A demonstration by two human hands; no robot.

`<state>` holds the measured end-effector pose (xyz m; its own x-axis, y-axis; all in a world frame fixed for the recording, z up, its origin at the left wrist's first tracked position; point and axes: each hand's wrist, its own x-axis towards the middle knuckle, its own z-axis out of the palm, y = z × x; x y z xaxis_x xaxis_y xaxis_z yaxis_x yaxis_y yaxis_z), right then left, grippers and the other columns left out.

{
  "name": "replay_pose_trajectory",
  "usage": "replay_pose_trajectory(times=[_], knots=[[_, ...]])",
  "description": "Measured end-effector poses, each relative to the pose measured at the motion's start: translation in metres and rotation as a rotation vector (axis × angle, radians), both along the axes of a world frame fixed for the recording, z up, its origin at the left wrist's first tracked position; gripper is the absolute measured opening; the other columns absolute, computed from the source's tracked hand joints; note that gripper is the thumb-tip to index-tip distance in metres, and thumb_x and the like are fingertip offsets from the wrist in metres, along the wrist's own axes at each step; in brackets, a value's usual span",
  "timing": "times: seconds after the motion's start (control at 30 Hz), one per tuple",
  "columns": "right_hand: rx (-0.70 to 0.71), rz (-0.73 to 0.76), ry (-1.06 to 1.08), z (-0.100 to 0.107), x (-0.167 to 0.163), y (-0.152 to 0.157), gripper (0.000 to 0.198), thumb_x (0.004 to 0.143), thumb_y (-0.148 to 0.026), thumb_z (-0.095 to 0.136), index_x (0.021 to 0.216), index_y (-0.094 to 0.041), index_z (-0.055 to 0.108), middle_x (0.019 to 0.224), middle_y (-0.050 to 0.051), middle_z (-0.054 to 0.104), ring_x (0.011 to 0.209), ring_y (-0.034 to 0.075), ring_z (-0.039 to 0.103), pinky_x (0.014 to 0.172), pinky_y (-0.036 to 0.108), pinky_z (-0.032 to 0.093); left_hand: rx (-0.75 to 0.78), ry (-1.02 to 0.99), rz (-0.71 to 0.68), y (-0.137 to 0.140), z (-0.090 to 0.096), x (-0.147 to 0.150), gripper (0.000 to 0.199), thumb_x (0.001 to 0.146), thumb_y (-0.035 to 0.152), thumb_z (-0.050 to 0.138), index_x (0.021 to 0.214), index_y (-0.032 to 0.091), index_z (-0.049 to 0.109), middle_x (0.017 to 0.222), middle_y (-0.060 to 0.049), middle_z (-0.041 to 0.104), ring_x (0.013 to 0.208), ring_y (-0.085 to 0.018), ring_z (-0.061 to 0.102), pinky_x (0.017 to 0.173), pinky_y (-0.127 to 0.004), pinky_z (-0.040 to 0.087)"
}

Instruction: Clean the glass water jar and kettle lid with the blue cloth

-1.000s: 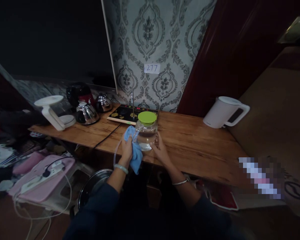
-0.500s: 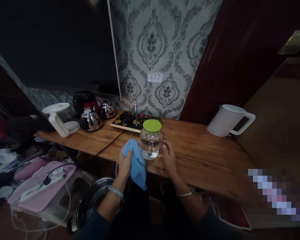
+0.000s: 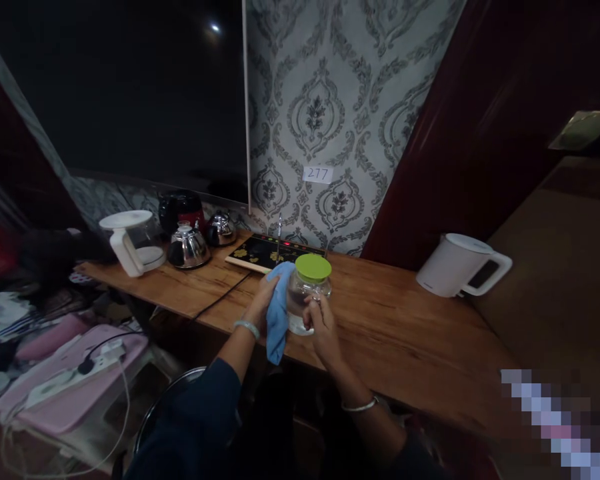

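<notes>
R hand (image 3: 324, 331) has gone from just beside the jug's R side to its front, fingers now curled in at the handle; L hand (image 3: 264, 293) has brought the blue cloth (image 3: 277, 325) up against the jug's L side. Glass jug (image 3: 296, 301) w/ green lid (image 3: 313, 268) stands upright nr the table's (image 3: 405, 327) front edge, approx mid-length, water inside.

Key relation: handle is on the jug's front, facing the person, so R hand is the nearer one to it & L hand is round the side w/ the cloth btwn palm & glass. Long axis vertical, no clear lean. R grip is closed on the handle; dim & blurry, so can't tell how many fingers go thru. L grip is closed on the cloth.

Further out: hot plate (image 3: 253, 252) behind jug & a bit L, by the table's back edge. Two silver kettles (image 3: 190, 248) L of that; glass pot (image 3: 126, 248) w/ white handle nr the L end. White kettle (image 3: 450, 268) well apart, toward the back R corner.
</notes>
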<state>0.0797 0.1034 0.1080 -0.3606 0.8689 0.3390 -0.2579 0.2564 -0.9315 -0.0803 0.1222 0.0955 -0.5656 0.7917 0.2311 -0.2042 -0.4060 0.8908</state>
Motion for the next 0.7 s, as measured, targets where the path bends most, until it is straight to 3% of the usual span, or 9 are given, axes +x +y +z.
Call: replay_pose_trajectory(times=[0.2,0.37,0.47,0.6,0.7], knots=[[-0.117,0.058,0.050,-0.002,0.034,0.031,0.042,0.081,-0.063,0.059,0.071,-0.024,0.050,0.046,-0.011,0.034,0.041,0.007,0.026,0.041,0.021,0.022,-0.075,0.073,0.063,-0.026,-0.039,0.006,0.044,0.073,0.047,0.075,0.104,0.016,0.072,0.109,-0.011,0.074,0.106,-0.028,0.068,0.097,-0.043,0.052],[-0.164,0.110,0.050,-0.003,0.058,0.058,0.047,0.078,-0.067,0.061,0.065,-0.023,0.051,0.043,-0.011,0.029,0.039,0.006,0.021,0.041,0.021,0.020,-0.202,0.022,0.091,-0.032,-0.057,0.011,0.041,0.065,0.047,0.080,0.090,0.015,0.073,0.093,-0.011,0.075,0.095,-0.030,0.070,0.092,-0.044,0.053],[-0.182,0.107,0.040,-0.003,0.064,0.065,0.049,0.075,-0.068,0.063,0.062,-0.023,0.052,0.041,-0.011,0.028,0.038,0.006,0.020,0.039,0.021,0.019,-0.189,-0.045,0.175,-0.027,-0.042,0.005,0.041,0.067,0.048,0.078,0.090,0.015,0.071,0.092,-0.010,0.075,0.091,-0.029,0.070,0.089,-0.045,0.054],[-0.171,0.079,0.054,0.000,0.065,0.068,0.049,0.074,-0.067,0.064,0.058,-0.022,0.053,0.040,-0.010,0.028,0.037,0.006,0.020,0.038,0.021,0.019,0.001,-0.057,0.310,-0.014,0.006,-0.003,0.042,0.072,0.047,0.074,0.103,0.019,0.068,0.104,-0.008,0.074,0.101,-0.025,0.068,0.093,-0.039,0.053],[-0.170,0.076,0.056,0.001,0.065,0.069,0.049,0.074,-0.066,0.065,0.057,-0.022,0.053,0.041,-0.010,0.027,0.038,0.006,0.020,0.038,0.021,0.018,0.080,0.039,0.193,-0.002,0.038,0.002,0.044,0.071,0.042,0.075,0.109,0.021,0.068,0.106,-0.007,0.073,0.101,-0.024,0.067,0.094,-0.038,0.053]])
